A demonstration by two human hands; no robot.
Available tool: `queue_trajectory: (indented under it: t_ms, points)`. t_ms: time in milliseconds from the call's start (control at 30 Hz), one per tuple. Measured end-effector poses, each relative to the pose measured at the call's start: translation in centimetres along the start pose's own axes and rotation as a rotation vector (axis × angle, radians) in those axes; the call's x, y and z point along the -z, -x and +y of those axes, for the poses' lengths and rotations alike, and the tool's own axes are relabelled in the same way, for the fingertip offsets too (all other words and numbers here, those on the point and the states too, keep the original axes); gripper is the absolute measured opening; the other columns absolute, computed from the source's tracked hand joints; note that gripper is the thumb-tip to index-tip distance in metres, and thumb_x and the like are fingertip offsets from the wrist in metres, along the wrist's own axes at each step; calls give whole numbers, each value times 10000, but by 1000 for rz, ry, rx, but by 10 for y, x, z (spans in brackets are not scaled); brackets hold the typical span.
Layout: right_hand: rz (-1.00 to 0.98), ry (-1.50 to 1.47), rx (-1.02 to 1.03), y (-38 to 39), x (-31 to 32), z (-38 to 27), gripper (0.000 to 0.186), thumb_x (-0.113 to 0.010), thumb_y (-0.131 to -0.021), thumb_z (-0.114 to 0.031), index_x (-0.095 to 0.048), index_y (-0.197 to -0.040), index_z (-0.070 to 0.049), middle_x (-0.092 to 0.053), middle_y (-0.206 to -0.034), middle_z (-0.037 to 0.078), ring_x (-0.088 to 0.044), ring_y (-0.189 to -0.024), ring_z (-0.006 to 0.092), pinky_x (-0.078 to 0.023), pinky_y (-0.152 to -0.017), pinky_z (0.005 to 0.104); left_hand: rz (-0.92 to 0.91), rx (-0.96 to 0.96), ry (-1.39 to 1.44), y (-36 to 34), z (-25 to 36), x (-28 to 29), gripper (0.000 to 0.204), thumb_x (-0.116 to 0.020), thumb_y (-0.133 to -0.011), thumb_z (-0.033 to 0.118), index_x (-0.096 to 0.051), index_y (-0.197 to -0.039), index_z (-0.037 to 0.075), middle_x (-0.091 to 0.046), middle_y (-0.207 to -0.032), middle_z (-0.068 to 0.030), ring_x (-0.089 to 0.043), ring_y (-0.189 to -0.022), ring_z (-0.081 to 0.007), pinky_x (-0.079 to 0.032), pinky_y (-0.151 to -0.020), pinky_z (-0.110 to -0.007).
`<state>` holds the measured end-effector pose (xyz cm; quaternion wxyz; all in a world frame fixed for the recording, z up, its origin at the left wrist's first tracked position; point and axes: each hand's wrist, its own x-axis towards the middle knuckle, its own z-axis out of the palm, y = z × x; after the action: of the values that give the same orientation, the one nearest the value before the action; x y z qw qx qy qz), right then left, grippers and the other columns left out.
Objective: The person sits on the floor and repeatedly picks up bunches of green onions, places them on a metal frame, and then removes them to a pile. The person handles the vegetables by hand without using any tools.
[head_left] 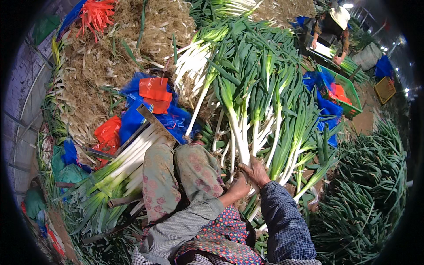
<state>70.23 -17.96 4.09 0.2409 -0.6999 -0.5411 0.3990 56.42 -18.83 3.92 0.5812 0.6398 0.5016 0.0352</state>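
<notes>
Leeks (247,132), long, floppy at the leaves and firm at the white stalks, lie piled before the knees; right hand (255,172) grips one stalk low down, left hand (236,187) closes beside it.

Checked blue-grey sleeves, floral trousers, dotted patterned apron

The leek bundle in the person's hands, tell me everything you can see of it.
The leek bundle is long white stalks fanning up into green leaves, lying on more leeks in front of the knees. The right hand grips its root end, the left hand is against it below. Its roots are hidden by the fingers.
</notes>
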Motion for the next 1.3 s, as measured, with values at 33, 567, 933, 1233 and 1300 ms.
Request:
queue_trajectory:
  t_ms: [33, 567, 933, 1233, 1300]
  points:
    - [-8, 20, -19, 0, 0, 2, 896, -620, -818, -607, -356, -1353, 62, -630, -1052, 315, -653, -973, 383, -529, -808, 421, -21, 13, -68, 2, 1, -2, 678, -574, -791, 231, -267, -1262, -148, -591, -961, -363, -602, -917, -470, -471, -819, -497]
    - [-63, -65, 30, 167, 37, -40, 875, -654, -823, -249, -137, -1443, 87, -547, -1154, 356, -625, -986, 425, -489, -885, 438, -162, 155, 1307, -53, 24, 36, 561, -723, -811, 475, -576, -1198, 96, -632, -1099, -100, -611, -983, -266, -492, -873, -503]
    - [-65, 576, 137, 206, 29, -54, 1056, -733, -766, -202, 12, -1476, 35, -522, -1056, 326, -592, -736, 466, -480, -588, 513, -282, -187, 1493, -28, 25, 29, 354, -492, -937, 328, -551, -1130, 38, -650, -939, -132, -659, -844, -300, -531, -823, -467]
    - [-22, 542, 212, 209, 34, -84, 989, -694, -763, -135, -36, -1480, 39, -513, -1006, 303, -575, -722, 458, -473, -585, 528, 10, -200, 1451, 8, 47, 50, 610, -620, -845, 582, -521, -1151, 63, -641, -911, -125, -667, -789, -258, -571, -715, -423]
    - [-66, 722, 189, 210, 34, -90, 978, -689, -765, -135, -45, -1481, 37, -513, -994, 295, -579, -711, 444, -468, -559, 522, 107, -213, 1360, 19, 62, 58, 478, -790, -760, 396, -560, -990, 46, -591, -773, -50, -624, -596, -195, -557, -539, -345]
